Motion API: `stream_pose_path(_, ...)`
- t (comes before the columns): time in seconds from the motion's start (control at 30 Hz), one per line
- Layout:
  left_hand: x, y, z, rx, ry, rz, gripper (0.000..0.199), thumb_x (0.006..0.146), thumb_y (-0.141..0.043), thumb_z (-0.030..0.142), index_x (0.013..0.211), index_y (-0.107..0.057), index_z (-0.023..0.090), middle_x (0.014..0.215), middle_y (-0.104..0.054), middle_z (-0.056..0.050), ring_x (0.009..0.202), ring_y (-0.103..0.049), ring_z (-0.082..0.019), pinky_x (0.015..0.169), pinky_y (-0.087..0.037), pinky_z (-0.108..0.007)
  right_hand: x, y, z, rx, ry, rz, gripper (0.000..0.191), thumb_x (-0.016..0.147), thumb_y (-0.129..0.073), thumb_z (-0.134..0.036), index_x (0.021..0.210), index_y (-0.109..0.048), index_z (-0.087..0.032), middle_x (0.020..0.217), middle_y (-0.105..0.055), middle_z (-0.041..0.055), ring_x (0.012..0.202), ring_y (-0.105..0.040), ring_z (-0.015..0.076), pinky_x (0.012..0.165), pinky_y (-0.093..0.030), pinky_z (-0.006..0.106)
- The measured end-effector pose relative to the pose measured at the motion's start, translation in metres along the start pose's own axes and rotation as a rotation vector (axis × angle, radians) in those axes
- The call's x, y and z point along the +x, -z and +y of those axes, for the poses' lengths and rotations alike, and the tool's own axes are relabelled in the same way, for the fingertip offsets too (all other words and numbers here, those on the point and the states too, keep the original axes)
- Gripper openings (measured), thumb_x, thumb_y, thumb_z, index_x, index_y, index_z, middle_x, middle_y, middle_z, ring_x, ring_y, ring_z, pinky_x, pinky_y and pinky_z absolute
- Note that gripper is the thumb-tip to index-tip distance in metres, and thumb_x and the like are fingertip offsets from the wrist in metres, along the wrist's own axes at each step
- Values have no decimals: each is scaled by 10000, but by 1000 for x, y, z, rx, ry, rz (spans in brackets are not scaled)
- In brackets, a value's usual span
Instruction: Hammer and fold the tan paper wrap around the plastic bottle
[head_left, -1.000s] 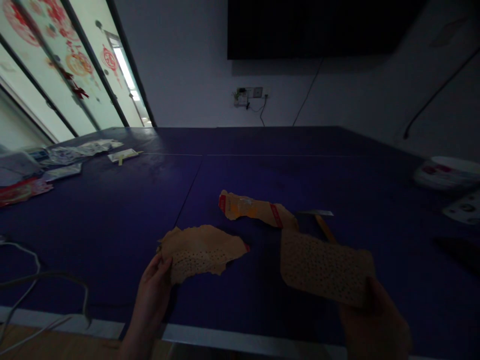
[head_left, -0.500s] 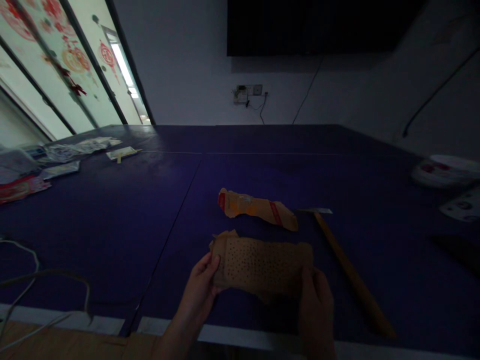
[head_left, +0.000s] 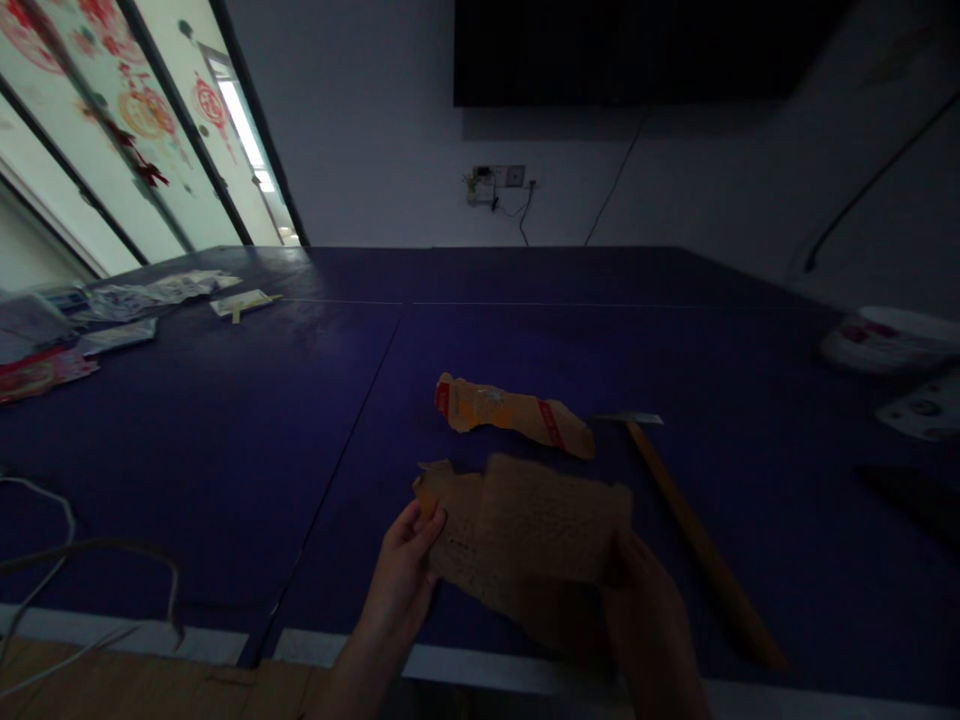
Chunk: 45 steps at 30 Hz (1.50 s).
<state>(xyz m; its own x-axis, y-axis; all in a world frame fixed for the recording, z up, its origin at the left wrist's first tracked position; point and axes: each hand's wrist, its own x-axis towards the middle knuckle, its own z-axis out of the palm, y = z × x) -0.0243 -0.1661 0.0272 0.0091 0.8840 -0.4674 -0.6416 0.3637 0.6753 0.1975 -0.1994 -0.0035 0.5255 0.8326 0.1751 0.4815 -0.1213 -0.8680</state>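
While the left hand (head_left: 405,565) is pinching the torn paper (head_left: 461,535) by its left edge, the right hand (head_left: 646,605) is gripping the squarer card (head_left: 555,515) by its right end. Both pieces are being held over the near side of the table (head_left: 225,430), the card overlapping the paper. Beyond them a scrap (head_left: 510,411) is lying, and a wooden-handled tool (head_left: 694,530) is resting to the right.

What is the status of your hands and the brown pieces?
Left hand holding torn brown piece. Right hand holding second piece, overlapping it. Wooden-handled tool lying at right.
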Motion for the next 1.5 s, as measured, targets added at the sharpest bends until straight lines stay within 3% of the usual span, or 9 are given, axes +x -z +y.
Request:
stream_pose_path(0.2,1,-3,-2,-44,-106,50,268,626,-663,131,885,-596,141,934,-657,-82,838,-625,-189,709,-497,-252,-10,-13,-11,137,-251,-63,315,718,-434,-450,838,-567,-191,863,-616,45,798,-555,212,650,-444,290)
stream_pose_path(0.37,3,0,1,-132,-205,131,221,666,-632,124,879,-591,162,880,-661,-41,846,-618,-161,751,-485,-249,-4,-8,-21,201,-264,-192,343,623,-549,-478,773,-586,-172,818,-643,57,799,-572,227,659,-455,284)
stream_pose_path(0.53,2,-1,1,-158,-192,122,195,687,-617,138,876,-590,176,871,-660,-22,796,-624,-139,695,-495,-224,-6,-8,-22,402,-319,-322,355,598,-631,-430,832,-588,-167,829,-662,56,818,-596,229,703,-476,306)
stream_pose_path(0.67,5,-1,5,-169,-201,140,128,738,-562,158,861,-591,181,912,-653,-27,805,-621,-138,710,-505,-249,-1,-1,-14,469,-343,-227,379,609,-636,-434,871,-599,-162,904,-660,65,877,-588,240,728,-478,314)
stream_pose_path(0.9,6,10,22,-122,-273,219,119,775,-504,168,863,-576,205,1015,-615,-36,872,-609,-203,756,-503,-467,25,28,10,274,-309,-98,460,580,-624,-488,904,-603,-162,959,-646,78,967,-548,271,825,-430,365)
stream_pose_path(1.17,7,12,23,-152,-358,298,99,778,-508,188,859,-564,195,1035,-601,-56,908,-592,-205,762,-511,-422,36,35,18,-83,-157,-4,402,469,-654,-495,712,-639,-175,775,-668,86,811,-581,306,751,-428,431)
stream_pose_path(1.27,7,13,22,-107,-361,291,117,767,-507,149,861,-564,190,1042,-593,-63,930,-581,-210,755,-514,-413,36,36,19,-12,-206,-11,393,482,-658,-462,743,-644,-168,777,-664,77,809,-580,295,723,-443,408)
stream_pose_path(1.43,9,18,20,-4,-415,366,279,733,-533,121,996,-532,216,1031,-583,-64,916,-583,-200,727,-521,-358,35,49,29,372,-318,42,391,478,-674,-403,805,-599,-202,743,-634,45,710,-582,252,625,-456,373)
stream_pose_path(1.5,11,20,17,39,-399,355,334,716,-556,126,1037,-522,213,1032,-583,-71,898,-590,-199,723,-516,-339,34,58,32,477,-253,101,315,473,-699,-371,730,-580,-233,710,-609,33,666,-570,236,603,-443,378)
